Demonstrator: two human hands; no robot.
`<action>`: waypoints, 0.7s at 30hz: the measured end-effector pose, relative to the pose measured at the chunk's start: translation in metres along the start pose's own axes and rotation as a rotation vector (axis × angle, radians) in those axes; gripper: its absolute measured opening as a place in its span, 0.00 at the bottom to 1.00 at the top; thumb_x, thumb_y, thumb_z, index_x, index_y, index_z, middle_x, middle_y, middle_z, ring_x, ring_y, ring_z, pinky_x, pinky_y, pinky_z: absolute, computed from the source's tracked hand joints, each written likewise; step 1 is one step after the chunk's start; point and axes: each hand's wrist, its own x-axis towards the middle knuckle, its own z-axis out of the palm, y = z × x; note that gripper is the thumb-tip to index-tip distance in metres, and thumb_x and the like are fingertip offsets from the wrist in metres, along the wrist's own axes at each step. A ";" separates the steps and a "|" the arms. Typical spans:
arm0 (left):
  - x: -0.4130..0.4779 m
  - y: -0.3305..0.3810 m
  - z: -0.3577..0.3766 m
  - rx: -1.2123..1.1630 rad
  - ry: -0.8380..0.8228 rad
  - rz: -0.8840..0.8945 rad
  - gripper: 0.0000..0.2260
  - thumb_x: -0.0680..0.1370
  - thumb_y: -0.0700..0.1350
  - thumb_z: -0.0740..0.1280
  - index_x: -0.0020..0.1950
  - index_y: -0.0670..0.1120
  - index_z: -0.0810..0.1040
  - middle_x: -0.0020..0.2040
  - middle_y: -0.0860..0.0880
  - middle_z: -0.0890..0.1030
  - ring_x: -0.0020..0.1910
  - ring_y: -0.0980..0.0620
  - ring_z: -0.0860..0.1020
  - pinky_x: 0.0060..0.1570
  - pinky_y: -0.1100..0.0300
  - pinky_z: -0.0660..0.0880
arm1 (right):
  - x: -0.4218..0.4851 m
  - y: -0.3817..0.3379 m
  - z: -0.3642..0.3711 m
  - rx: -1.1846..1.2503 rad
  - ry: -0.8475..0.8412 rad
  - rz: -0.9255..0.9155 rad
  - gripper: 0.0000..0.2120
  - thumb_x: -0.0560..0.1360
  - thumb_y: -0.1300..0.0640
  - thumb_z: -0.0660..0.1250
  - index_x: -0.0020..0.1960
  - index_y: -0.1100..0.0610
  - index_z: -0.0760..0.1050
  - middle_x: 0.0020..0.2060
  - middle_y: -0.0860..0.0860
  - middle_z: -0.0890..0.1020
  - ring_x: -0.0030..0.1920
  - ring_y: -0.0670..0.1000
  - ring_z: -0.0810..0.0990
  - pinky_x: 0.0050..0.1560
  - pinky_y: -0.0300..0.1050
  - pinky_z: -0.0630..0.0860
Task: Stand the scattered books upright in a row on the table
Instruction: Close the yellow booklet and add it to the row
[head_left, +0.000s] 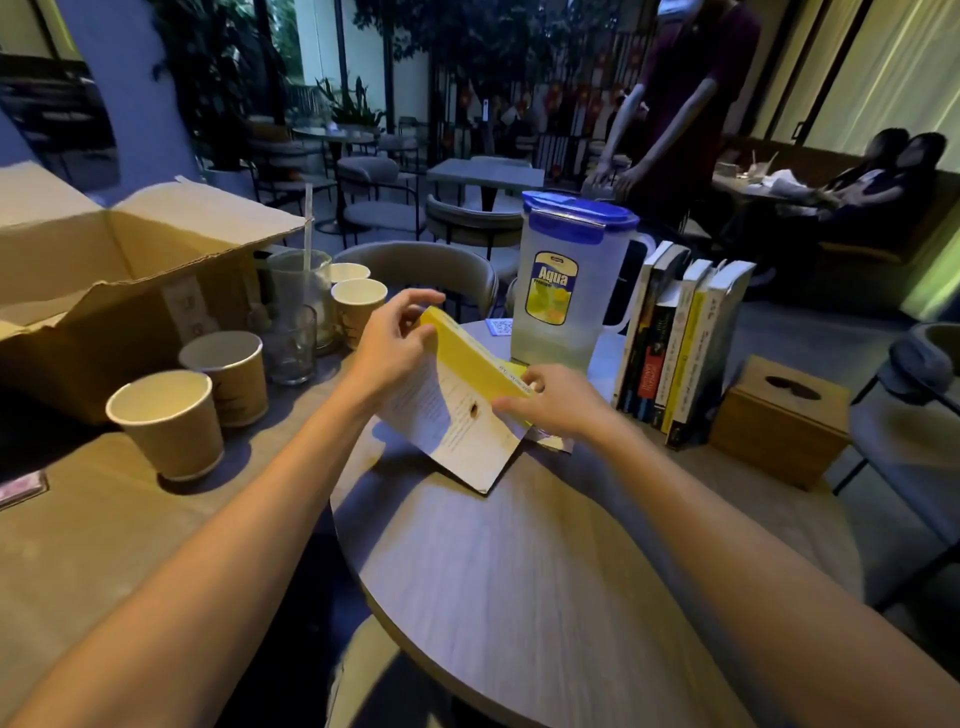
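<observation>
I hold a thin yellow-spined book (457, 410) tilted over the round table (545, 571), its white printed cover facing me and one lower corner near the tabletop. My left hand (389, 343) grips its upper left end. My right hand (550, 397) grips the right end of the spine. Under the book's right corner, part of another flat book (553, 441) shows. Several books (680, 343) stand upright in a row at the right, between the pitcher and a wooden box.
A clear pitcher (566, 280) with a blue lid stands behind the held book. A wooden tissue box (782, 421) sits right of the row. On the left table are paper cups (169, 421), glasses (296, 301) and an open cardboard box (114, 280). A person (675, 104) stands beyond.
</observation>
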 end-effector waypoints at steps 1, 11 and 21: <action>0.001 0.011 0.000 0.011 -0.014 0.054 0.15 0.80 0.36 0.64 0.65 0.48 0.77 0.52 0.52 0.79 0.53 0.56 0.78 0.54 0.62 0.76 | -0.001 -0.003 -0.005 -0.042 0.026 -0.054 0.17 0.74 0.41 0.72 0.53 0.52 0.76 0.44 0.46 0.79 0.41 0.45 0.79 0.36 0.40 0.75; 0.000 0.088 0.021 -0.020 -0.195 0.405 0.20 0.78 0.28 0.64 0.67 0.44 0.77 0.59 0.45 0.78 0.61 0.53 0.77 0.56 0.68 0.76 | -0.020 -0.020 -0.038 0.098 0.355 -0.465 0.11 0.75 0.49 0.72 0.44 0.56 0.76 0.36 0.50 0.81 0.35 0.49 0.80 0.36 0.50 0.80; -0.007 0.053 0.042 0.113 -0.217 0.186 0.25 0.77 0.50 0.72 0.72 0.53 0.69 0.68 0.48 0.72 0.67 0.50 0.71 0.64 0.51 0.74 | -0.044 0.032 -0.026 0.327 0.298 -0.363 0.16 0.77 0.55 0.73 0.63 0.58 0.79 0.48 0.42 0.82 0.47 0.37 0.82 0.43 0.31 0.79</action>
